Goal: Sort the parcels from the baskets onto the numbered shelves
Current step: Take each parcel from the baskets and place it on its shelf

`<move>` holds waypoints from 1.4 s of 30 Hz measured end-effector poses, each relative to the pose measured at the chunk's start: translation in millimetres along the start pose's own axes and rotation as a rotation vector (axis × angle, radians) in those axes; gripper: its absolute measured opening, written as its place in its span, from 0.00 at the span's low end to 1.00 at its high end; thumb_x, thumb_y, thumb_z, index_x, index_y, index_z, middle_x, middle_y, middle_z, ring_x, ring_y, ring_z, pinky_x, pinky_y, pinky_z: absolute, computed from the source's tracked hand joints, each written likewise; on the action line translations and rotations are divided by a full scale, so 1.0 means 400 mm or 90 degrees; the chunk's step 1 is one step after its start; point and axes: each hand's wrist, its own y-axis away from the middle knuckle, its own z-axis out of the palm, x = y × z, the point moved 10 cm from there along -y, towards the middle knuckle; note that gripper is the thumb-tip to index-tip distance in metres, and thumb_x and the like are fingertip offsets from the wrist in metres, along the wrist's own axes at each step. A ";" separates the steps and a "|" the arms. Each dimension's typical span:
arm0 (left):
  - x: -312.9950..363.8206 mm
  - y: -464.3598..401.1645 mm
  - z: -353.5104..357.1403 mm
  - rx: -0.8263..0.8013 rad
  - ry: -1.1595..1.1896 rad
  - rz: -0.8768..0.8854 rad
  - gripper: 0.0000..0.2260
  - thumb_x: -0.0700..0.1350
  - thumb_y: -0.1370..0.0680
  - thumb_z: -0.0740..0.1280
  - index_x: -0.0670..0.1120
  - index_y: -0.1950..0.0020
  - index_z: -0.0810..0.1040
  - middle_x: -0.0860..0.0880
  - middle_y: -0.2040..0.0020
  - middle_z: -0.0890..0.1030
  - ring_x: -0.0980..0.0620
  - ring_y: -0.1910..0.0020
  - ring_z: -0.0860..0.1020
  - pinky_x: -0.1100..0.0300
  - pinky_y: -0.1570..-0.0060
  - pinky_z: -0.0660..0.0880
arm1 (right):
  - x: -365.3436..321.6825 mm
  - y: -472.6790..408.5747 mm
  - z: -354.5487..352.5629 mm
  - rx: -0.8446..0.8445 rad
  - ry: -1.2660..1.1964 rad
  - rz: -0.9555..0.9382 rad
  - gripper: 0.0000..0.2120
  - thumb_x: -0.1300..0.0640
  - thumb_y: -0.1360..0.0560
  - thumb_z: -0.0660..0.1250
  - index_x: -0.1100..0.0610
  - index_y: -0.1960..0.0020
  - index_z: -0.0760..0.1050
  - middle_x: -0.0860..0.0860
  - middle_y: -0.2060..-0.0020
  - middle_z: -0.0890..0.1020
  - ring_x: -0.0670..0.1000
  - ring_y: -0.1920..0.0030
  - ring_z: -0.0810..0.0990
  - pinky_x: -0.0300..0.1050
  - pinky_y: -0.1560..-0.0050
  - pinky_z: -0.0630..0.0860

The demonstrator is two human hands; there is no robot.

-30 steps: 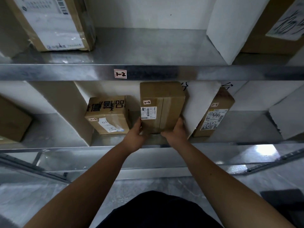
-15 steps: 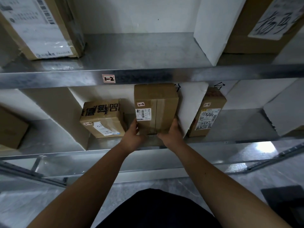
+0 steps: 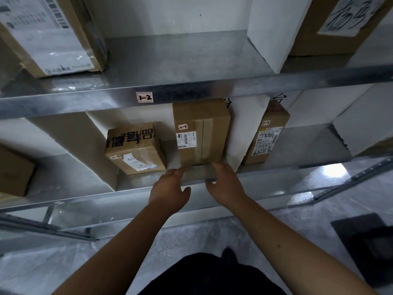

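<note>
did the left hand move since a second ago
Yes. The left hand has come back off the tall parcel, toward the shelf's front edge, fingers now loose.

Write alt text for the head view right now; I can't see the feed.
Both hands, left hand and right hand, hover open just below an upright cardboard parcel tagged 1-2 standing on the lower metal shelf. Left of it lies another 1-2 parcel; beyond a white divider leans a 1-3 parcel.
</note>
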 end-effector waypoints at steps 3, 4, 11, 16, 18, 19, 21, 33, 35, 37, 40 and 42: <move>0.030 0.008 0.003 -0.017 -0.063 0.064 0.32 0.56 0.23 0.71 0.56 0.20 0.67 0.49 0.27 0.75 0.45 0.31 0.75 0.49 0.34 0.75 | -0.004 0.035 -0.011 0.006 0.038 0.001 0.29 0.57 0.21 0.70 0.57 0.22 0.66 0.58 0.29 0.73 0.59 0.31 0.72 0.47 0.36 0.69; 0.042 0.008 0.004 -0.024 -0.068 0.082 0.32 0.56 0.23 0.70 0.56 0.20 0.67 0.49 0.27 0.75 0.45 0.31 0.75 0.48 0.34 0.75 | -0.002 0.047 -0.014 0.004 0.043 0.007 0.29 0.57 0.21 0.70 0.58 0.22 0.66 0.58 0.30 0.73 0.59 0.31 0.72 0.47 0.35 0.69; 0.167 0.024 0.047 -0.091 -0.064 0.185 0.32 0.60 0.24 0.67 0.53 0.21 0.70 0.49 0.27 0.76 0.45 0.30 0.74 0.47 0.32 0.74 | 0.050 0.140 -0.059 0.004 0.060 0.046 0.30 0.53 0.19 0.68 0.56 0.20 0.63 0.55 0.26 0.69 0.55 0.26 0.67 0.44 0.29 0.64; 0.300 0.056 0.098 -0.137 -0.048 0.250 0.34 0.61 0.27 0.64 0.53 0.21 0.70 0.48 0.29 0.78 0.45 0.33 0.76 0.47 0.33 0.74 | 0.130 0.229 -0.148 0.037 0.048 0.100 0.32 0.52 0.20 0.71 0.53 0.20 0.64 0.54 0.26 0.71 0.55 0.26 0.70 0.48 0.26 0.67; 0.365 0.074 0.124 -0.158 -0.038 0.279 0.35 0.62 0.27 0.64 0.54 0.20 0.69 0.48 0.28 0.77 0.45 0.31 0.75 0.47 0.31 0.72 | 0.175 0.271 -0.196 0.050 0.066 0.119 0.32 0.51 0.21 0.71 0.53 0.20 0.65 0.55 0.27 0.71 0.56 0.28 0.70 0.51 0.27 0.69; 0.402 0.086 0.137 -0.166 -0.040 0.297 0.35 0.63 0.27 0.63 0.54 0.20 0.69 0.48 0.27 0.77 0.45 0.30 0.75 0.47 0.30 0.72 | 0.199 0.291 -0.220 0.056 0.076 0.126 0.32 0.51 0.21 0.71 0.53 0.20 0.65 0.55 0.28 0.71 0.56 0.28 0.71 0.51 0.28 0.69; 0.483 0.112 0.163 -0.176 -0.065 0.338 0.36 0.64 0.27 0.63 0.54 0.19 0.68 0.48 0.27 0.76 0.45 0.29 0.74 0.47 0.29 0.71 | 0.248 0.335 -0.275 0.066 0.099 0.144 0.32 0.50 0.22 0.71 0.52 0.20 0.65 0.53 0.27 0.71 0.55 0.28 0.70 0.49 0.29 0.69; 1.030 0.318 0.422 -0.235 -0.194 0.490 0.39 0.70 0.31 0.61 0.59 0.21 0.67 0.53 0.29 0.76 0.48 0.32 0.76 0.50 0.34 0.73 | 0.651 0.686 -0.632 0.134 0.124 0.256 0.34 0.44 0.25 0.70 0.46 0.21 0.67 0.49 0.26 0.71 0.53 0.28 0.72 0.51 0.32 0.74; 1.116 0.344 0.473 -0.243 -0.202 0.506 0.39 0.70 0.31 0.61 0.59 0.21 0.69 0.53 0.29 0.77 0.48 0.32 0.76 0.51 0.34 0.73 | 0.728 0.731 -0.673 0.144 0.112 0.276 0.35 0.43 0.26 0.69 0.46 0.20 0.66 0.48 0.25 0.70 0.53 0.27 0.71 0.53 0.31 0.74; 1.200 0.364 0.516 -0.251 -0.199 0.513 0.38 0.70 0.31 0.61 0.60 0.22 0.69 0.52 0.29 0.77 0.47 0.32 0.76 0.51 0.34 0.74 | 0.797 0.776 -0.716 0.157 0.106 0.296 0.35 0.43 0.24 0.70 0.47 0.20 0.65 0.49 0.24 0.69 0.53 0.26 0.71 0.53 0.30 0.74; 1.324 0.396 0.575 -0.260 -0.185 0.546 0.35 0.69 0.29 0.65 0.59 0.24 0.71 0.52 0.31 0.78 0.47 0.32 0.77 0.51 0.34 0.75 | 0.887 0.841 -0.786 0.181 0.095 0.327 0.36 0.42 0.24 0.72 0.47 0.20 0.65 0.49 0.25 0.69 0.53 0.28 0.72 0.48 0.32 0.75; 1.403 0.416 0.612 -0.266 -0.184 0.571 0.33 0.68 0.28 0.66 0.60 0.24 0.71 0.52 0.32 0.78 0.46 0.33 0.77 0.51 0.35 0.76 | 0.940 0.879 -0.840 0.197 0.105 0.349 0.36 0.41 0.24 0.72 0.47 0.20 0.65 0.49 0.25 0.69 0.54 0.29 0.72 0.47 0.35 0.75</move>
